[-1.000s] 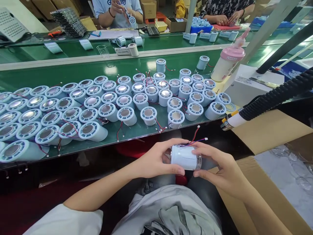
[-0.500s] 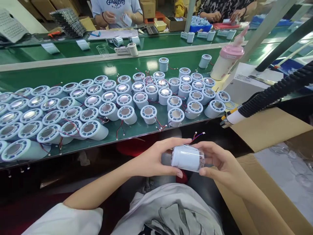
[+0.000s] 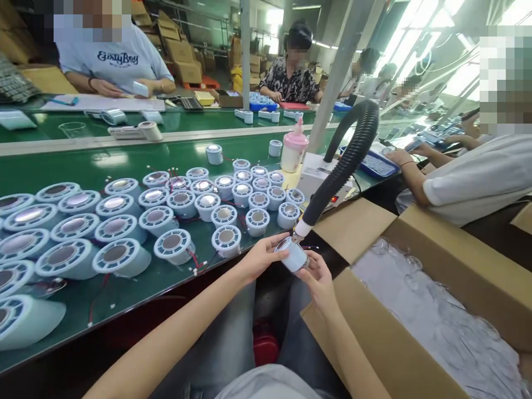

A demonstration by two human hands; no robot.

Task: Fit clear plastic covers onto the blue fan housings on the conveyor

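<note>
Between my two hands is a light-blue cylindrical housing [image 3: 294, 256], tilted, with thin wires showing behind it. My left hand [image 3: 262, 259] is closed on its upper left end, the thumb lying along the near side. At the lower right end, the fingers and thumb of my right hand [image 3: 319, 279] grip it, where a clear rim partly shows. The metal-tipped white nozzle [image 3: 302, 228] of a black corrugated hose [image 3: 356, 147] meets the housing's upper edge, seemingly touching it. Many similar light-blue housings [image 3: 226, 237] with metal discs on top stand on the green bench to the left.
A white machine box [image 3: 318, 173] and a pink-lidded bottle [image 3: 294, 152] stand behind the nozzle. To my right, an open cardboard box [image 3: 374, 310] holds clear plastic pieces [image 3: 449, 332]. Co-workers sit across the green bench [image 3: 50, 160], and another person [image 3: 465, 172] works at the right.
My hands have carried the housing up to the nozzle, tilting it. The view has swung right and up, bringing in more of the cardboard box and the co-workers.
</note>
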